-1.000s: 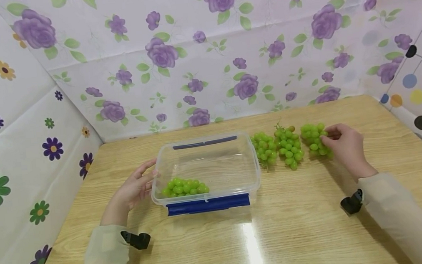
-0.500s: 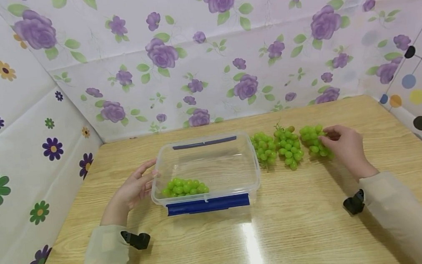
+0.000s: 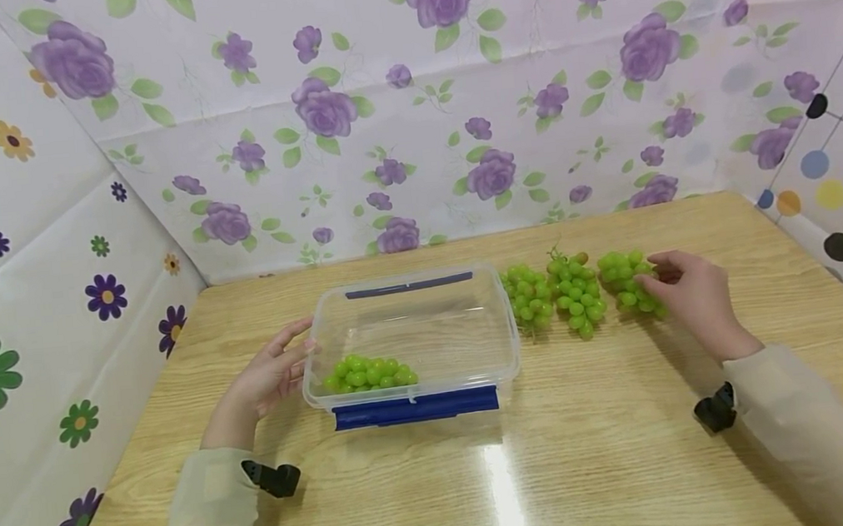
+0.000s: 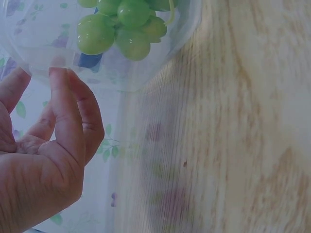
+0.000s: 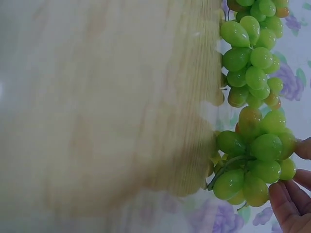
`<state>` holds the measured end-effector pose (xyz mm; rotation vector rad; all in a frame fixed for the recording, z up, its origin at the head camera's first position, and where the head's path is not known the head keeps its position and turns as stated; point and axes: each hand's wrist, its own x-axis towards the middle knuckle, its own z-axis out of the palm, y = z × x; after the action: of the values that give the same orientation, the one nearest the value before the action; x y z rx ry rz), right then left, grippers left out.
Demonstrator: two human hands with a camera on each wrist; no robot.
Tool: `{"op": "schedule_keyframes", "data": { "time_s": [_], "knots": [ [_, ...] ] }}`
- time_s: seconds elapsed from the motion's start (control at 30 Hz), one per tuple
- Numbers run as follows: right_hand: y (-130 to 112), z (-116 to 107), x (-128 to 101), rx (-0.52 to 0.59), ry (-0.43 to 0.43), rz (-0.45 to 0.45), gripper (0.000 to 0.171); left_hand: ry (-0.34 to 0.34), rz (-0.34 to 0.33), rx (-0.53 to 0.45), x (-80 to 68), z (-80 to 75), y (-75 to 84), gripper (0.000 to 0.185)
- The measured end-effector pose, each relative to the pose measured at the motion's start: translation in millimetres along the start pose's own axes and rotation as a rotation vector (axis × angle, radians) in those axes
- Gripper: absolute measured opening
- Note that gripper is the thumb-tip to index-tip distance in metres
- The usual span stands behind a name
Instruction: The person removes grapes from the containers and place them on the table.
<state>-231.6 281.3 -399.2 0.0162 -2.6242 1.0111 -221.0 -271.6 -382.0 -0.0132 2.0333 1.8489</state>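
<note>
Grapes [image 3: 371, 372] occupy the container's near corner on the left-hand side, and the rest of the clear container [image 3: 446, 332] is bare, with no lid on it. From where I stand, the left hand [image 3: 273, 372] is at the container's left end, fingers loosely bent, tips against the wall, apparently steadying it. The right hand [image 3: 689, 294], well off to the container's right, pinches the outermost bunch [image 3: 622, 277] between thumb and fingertips.

I'd judge the step as getting a hold on that bunch; whether its weight has left the table [image 3: 594, 432] I can't tell. The next move would seem to call for a firm yet gentle pinch, near the stem if possible, then a rise before any sideways travel.

Toward the container, the middle bunch [image 3: 578, 295] and the nearest bunch [image 3: 526, 297] stand in the way, the latter so close to the container's right rim that I can't say if they touch. Wood lies bare in front of the container, giving the arm room; behind it, the patterned back wall [image 3: 399, 144] is close. The blue near flap [image 3: 415, 407] sticks out below the container's front rim and might snag a low sleeve.
</note>
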Motion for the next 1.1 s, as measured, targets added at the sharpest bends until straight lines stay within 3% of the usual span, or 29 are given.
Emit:
{"op": "schedule_keyframes", "data": {
  "time_s": [0.33,1.1],
  "knots": [
    [-5.9,-2.5,-2.9,-0.029,0.036,-0.101,0.037,0.001,-0.003,0.015,-1.8,0.6,0.9,0.068],
    [-32.5,-11.4,-10.0,-0.076,0.013,-0.199,0.041,0.010,-0.010,0.070,-6.4,2.1,4.9,0.069]
  ]
}}
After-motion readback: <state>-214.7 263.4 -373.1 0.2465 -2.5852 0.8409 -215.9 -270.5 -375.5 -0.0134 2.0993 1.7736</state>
